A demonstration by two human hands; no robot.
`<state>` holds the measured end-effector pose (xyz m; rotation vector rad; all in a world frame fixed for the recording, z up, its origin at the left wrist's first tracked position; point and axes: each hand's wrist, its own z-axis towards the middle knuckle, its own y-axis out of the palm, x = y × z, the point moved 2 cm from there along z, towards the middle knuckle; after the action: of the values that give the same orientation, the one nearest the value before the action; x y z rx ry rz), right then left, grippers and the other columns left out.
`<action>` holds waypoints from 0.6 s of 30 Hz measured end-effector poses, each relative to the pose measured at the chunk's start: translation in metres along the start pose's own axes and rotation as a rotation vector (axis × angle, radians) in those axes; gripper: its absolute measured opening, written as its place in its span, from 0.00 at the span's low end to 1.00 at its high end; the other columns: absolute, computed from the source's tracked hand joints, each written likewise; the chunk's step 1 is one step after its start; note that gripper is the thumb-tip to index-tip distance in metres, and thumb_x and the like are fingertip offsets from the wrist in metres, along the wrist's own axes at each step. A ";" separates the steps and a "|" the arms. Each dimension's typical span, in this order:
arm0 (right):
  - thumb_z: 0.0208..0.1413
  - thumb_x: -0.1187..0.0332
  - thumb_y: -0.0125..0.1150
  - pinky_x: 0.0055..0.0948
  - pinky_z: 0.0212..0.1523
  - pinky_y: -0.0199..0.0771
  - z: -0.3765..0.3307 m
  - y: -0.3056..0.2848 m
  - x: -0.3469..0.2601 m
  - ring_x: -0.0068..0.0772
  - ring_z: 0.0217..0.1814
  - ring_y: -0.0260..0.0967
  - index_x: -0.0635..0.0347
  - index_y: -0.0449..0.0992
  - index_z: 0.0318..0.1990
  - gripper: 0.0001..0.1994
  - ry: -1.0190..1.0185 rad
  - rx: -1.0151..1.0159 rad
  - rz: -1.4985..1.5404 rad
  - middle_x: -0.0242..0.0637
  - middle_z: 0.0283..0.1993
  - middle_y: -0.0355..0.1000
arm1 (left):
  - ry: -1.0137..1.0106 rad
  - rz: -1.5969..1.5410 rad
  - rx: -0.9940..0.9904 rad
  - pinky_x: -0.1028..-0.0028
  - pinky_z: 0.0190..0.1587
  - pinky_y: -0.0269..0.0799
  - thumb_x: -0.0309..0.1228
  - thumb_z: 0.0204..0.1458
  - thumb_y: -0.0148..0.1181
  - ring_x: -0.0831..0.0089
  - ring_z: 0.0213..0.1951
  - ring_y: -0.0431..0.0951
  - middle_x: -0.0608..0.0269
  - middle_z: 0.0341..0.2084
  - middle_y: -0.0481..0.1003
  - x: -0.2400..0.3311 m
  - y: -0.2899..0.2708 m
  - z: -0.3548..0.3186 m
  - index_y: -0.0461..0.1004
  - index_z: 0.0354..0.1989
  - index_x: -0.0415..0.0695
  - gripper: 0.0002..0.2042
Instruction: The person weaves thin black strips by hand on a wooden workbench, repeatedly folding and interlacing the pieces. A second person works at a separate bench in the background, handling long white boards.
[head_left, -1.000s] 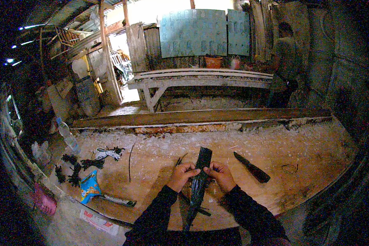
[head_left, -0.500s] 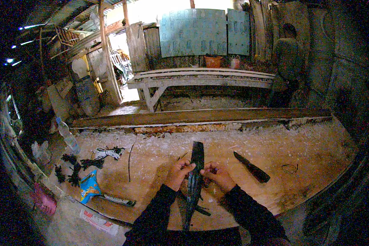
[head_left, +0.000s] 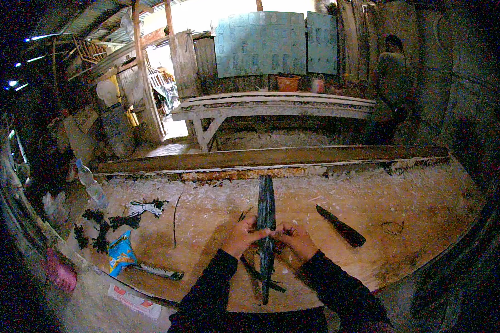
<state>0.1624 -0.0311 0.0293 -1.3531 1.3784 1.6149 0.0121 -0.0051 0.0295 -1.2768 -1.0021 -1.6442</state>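
Farther from the near edge of the table [head_left: 428, 208] than half a second ago, the dark strip [head_left: 266, 202] has slid away from the body, its upper end now close to the raised far edge, and it points more nearly straight ahead. It lies lengthwise over the middle of the table, its lower end close to the near edge. The left hand [head_left: 241, 236] is clamped on it, thumb laid across the top; the right hand [head_left: 294, 238] has thumb and fingers pinched together on its right edge, almost touching the left thumb. Thin dark scraps [head_left: 273, 285] lie under the lower part of the strip. Toward the table's right edge rests a dark knife [head_left: 341, 226], its tip aimed at the far edge, with a thin loop [head_left: 393, 228] beyond it. On the left half, a slim black strand [head_left: 175, 219] lies apart from a tied white bundle [head_left: 144, 208] and several black bundles [head_left: 100, 230]. Nearer the left end of the near edge, a blue packet [head_left: 122, 252] touches a long narrow tool [head_left: 160, 271]. By the far left corner is a clear bottle [head_left: 90, 182].
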 end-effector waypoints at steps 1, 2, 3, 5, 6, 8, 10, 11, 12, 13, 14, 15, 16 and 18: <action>0.44 0.68 0.56 0.17 0.25 0.60 0.002 -0.001 -0.002 0.18 0.23 0.61 0.57 0.68 0.23 0.05 -0.051 0.020 -0.026 0.26 0.21 0.66 | -0.001 0.001 -0.093 0.81 0.30 0.64 0.32 0.43 0.56 0.81 0.26 0.68 0.69 0.25 0.70 0.000 0.003 0.000 0.68 0.31 0.41 0.09; 0.44 0.68 0.56 0.17 0.24 0.60 0.005 -0.003 -0.005 0.18 0.23 0.61 0.57 0.68 0.23 0.05 -0.101 0.039 -0.052 0.26 0.22 0.66 | -0.003 0.002 -0.186 0.81 0.29 0.65 0.32 0.43 0.56 0.81 0.26 0.69 0.69 0.25 0.70 0.000 0.006 0.000 0.68 0.32 0.41 0.10; 0.44 0.68 0.56 0.17 0.24 0.60 0.007 -0.004 -0.006 0.18 0.23 0.61 0.57 0.68 0.24 0.06 -0.151 0.058 -0.078 0.26 0.22 0.66 | -0.028 0.010 -0.181 0.81 0.29 0.65 0.32 0.43 0.56 0.81 0.26 0.69 0.69 0.24 0.70 0.000 0.006 -0.001 0.68 0.32 0.41 0.10; 0.45 0.68 0.56 0.16 0.24 0.59 0.007 -0.006 -0.006 0.17 0.22 0.60 0.57 0.68 0.24 0.05 -0.161 0.093 -0.082 0.26 0.22 0.65 | -0.077 0.027 -0.169 0.82 0.27 0.65 0.32 0.43 0.56 0.82 0.25 0.69 0.69 0.24 0.70 0.001 0.005 -0.001 0.69 0.31 0.41 0.09; 0.45 0.68 0.56 0.16 0.24 0.59 0.007 -0.007 -0.005 0.17 0.22 0.60 0.57 0.68 0.24 0.05 -0.166 0.109 -0.084 0.25 0.21 0.65 | -0.087 0.056 -0.163 0.82 0.27 0.65 0.31 0.43 0.56 0.82 0.25 0.69 0.70 0.23 0.70 0.001 0.003 -0.002 0.69 0.31 0.41 0.09; 0.45 0.67 0.56 0.16 0.24 0.59 0.007 -0.009 -0.005 0.16 0.22 0.59 0.57 0.68 0.23 0.06 -0.187 0.083 -0.107 0.24 0.21 0.64 | -0.107 0.113 -0.147 0.83 0.27 0.65 0.31 0.43 0.56 0.82 0.25 0.69 0.70 0.23 0.70 0.003 0.002 -0.003 0.69 0.31 0.41 0.09; 0.45 0.67 0.56 0.16 0.25 0.58 0.007 -0.011 -0.004 0.15 0.22 0.58 0.56 0.67 0.23 0.06 -0.184 0.062 -0.116 0.23 0.21 0.63 | -0.069 0.061 -0.149 0.83 0.26 0.65 0.31 0.43 0.56 0.82 0.24 0.69 0.70 0.23 0.71 0.005 0.004 -0.003 0.69 0.30 0.40 0.09; 0.46 0.67 0.55 0.16 0.25 0.58 0.008 -0.012 -0.002 0.15 0.22 0.58 0.56 0.67 0.22 0.06 -0.171 0.057 -0.112 0.23 0.21 0.63 | -0.049 0.034 -0.150 0.83 0.25 0.65 0.31 0.43 0.56 0.82 0.24 0.69 0.70 0.23 0.71 0.006 0.006 -0.003 0.69 0.30 0.40 0.09; 0.46 0.67 0.55 0.16 0.25 0.57 0.009 -0.012 -0.001 0.15 0.22 0.57 0.56 0.66 0.21 0.07 -0.160 0.051 -0.109 0.23 0.21 0.63 | -0.005 0.016 -0.131 0.83 0.25 0.65 0.31 0.43 0.56 0.82 0.24 0.69 0.70 0.23 0.71 0.008 0.008 -0.002 0.70 0.30 0.40 0.08; 0.46 0.67 0.55 0.16 0.25 0.57 0.011 -0.012 0.000 0.15 0.22 0.57 0.55 0.66 0.21 0.07 -0.149 0.018 -0.142 0.22 0.21 0.62 | 0.039 -0.002 -0.112 0.82 0.26 0.65 0.31 0.42 0.56 0.82 0.24 0.69 0.70 0.23 0.71 0.010 0.010 -0.002 0.70 0.30 0.40 0.08; 0.46 0.67 0.55 0.16 0.25 0.57 0.013 -0.011 0.002 0.15 0.21 0.56 0.55 0.65 0.20 0.08 -0.139 -0.015 -0.174 0.22 0.20 0.62 | 0.083 -0.020 -0.093 0.82 0.26 0.65 0.30 0.42 0.57 0.82 0.24 0.69 0.70 0.23 0.71 0.011 0.011 -0.002 0.70 0.29 0.40 0.08; 0.46 0.67 0.55 0.15 0.25 0.57 0.013 -0.010 0.003 0.14 0.21 0.56 0.54 0.64 0.20 0.08 -0.128 -0.049 -0.207 0.22 0.20 0.62 | 0.054 -0.051 -0.089 0.82 0.26 0.65 0.30 0.42 0.57 0.82 0.24 0.69 0.70 0.24 0.71 0.012 0.011 -0.003 0.70 0.29 0.40 0.08; 0.46 0.67 0.54 0.15 0.24 0.56 0.013 -0.010 0.003 0.14 0.21 0.55 0.54 0.64 0.19 0.09 -0.136 -0.034 -0.182 0.22 0.20 0.62 | 0.025 -0.082 -0.085 0.82 0.27 0.64 0.30 0.42 0.57 0.82 0.24 0.69 0.70 0.24 0.71 0.013 0.010 -0.003 0.70 0.29 0.41 0.08; 0.47 0.67 0.54 0.15 0.24 0.55 0.010 -0.008 0.003 0.14 0.21 0.55 0.54 0.63 0.18 0.10 -0.150 -0.006 -0.133 0.22 0.19 0.61 | -0.050 -0.083 -0.073 0.82 0.27 0.64 0.30 0.41 0.57 0.82 0.24 0.69 0.69 0.24 0.71 0.012 0.009 -0.004 0.71 0.29 0.41 0.08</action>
<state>0.1661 -0.0196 0.0229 -1.2715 1.1722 1.5987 0.0166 -0.0137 0.0415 -1.3471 -1.0456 -1.7332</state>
